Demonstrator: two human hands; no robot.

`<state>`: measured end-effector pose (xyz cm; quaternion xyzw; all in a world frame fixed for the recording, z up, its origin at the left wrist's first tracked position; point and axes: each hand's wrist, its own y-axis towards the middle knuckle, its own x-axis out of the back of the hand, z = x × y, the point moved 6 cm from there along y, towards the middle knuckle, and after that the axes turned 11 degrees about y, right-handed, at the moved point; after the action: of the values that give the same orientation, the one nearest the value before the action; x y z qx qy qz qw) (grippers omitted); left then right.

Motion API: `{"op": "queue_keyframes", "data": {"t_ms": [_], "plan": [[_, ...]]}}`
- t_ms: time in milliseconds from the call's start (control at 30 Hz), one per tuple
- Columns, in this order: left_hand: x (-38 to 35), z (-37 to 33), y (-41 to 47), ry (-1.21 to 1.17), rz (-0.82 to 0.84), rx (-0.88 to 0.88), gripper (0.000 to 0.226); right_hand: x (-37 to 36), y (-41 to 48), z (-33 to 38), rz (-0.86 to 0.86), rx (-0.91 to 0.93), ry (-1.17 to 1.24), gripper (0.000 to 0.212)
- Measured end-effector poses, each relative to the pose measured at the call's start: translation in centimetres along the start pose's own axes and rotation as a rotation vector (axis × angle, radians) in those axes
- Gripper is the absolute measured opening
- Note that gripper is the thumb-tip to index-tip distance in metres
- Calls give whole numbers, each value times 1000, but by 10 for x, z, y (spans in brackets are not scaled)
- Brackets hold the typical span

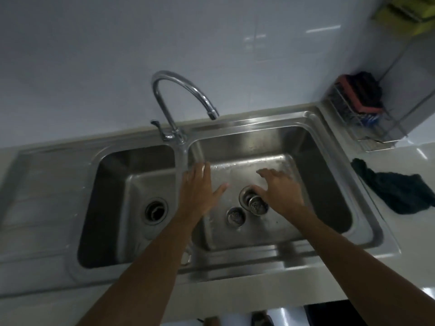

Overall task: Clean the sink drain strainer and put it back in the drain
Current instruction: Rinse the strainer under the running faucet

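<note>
The left grip (200, 187) is flat and empty, fingers straight, at mid frame. The right grip (280, 191), spread and empty, hovers just right of the drain (243, 192). A strainer (257, 205) sits at the drain's lower-right edge. A second strainer (236, 215) lies lower left of it on the sink (282, 255) floor.

Right grip (280, 191) hides pt of drain (242, 194); left grip (200, 184) fingertips blurred; yellow item (409, 12) top-right cut by edge; rack (341, 100) contents too dim to ID.
</note>
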<state>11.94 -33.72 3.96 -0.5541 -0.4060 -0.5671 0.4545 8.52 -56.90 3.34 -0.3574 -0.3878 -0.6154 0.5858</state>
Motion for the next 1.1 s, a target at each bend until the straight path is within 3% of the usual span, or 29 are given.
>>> {"op": "queue_keyframes", "data": {"t_ms": [167, 300, 500, 667, 867, 1100], "plan": [[1, 50, 13, 149, -38, 18, 95, -84, -4, -33, 429, -111, -29, 74], [-17, 30, 26, 184, -16, -76, 91, -120, -8, -58, 477, -166, -94, 86], [-41, 12, 21, 158, -6, -54, 91, -142, -6, -77, 556, -170, -119, 86], [-43, 19, 21, 168, -14, -31, 92, -138, 3, -72, 544, -166, -41, 72], [-15, 48, 29, 92, -16, 87, 88, -98, 33, -31, 414, -127, 93, 77], [45, 120, 64, 59, -143, 239, 87, -46, 75, 19, 288, -79, 174, 81]]}}
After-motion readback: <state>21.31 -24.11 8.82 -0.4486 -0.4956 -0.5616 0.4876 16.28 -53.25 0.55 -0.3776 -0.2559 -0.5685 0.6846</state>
